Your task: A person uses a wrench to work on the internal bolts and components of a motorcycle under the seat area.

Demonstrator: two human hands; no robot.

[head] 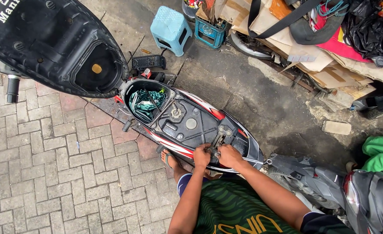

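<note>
A scooter (191,123) stands with its black seat (48,39) swung up and open, baring the under-seat tub. My left hand (201,157) and my right hand (229,155) meet at the tub's rear end, both closed around a small dark metal part (213,150) just behind the fittings there. My fingers hide most of that part. Green cloth (146,104) is stuffed into the front storage well. My sandalled foot (169,159) rests on the ground beside the scooter, left of my hands.
A light blue plastic stool (170,28) and a blue crate (209,32) stand beyond the scooter. Cardboard, bags and straps (330,65) pile up at the top right. Another grey scooter (365,199) and a person's green sleeve (382,156) are close on my right. Brick paving (48,173) lies to the left.
</note>
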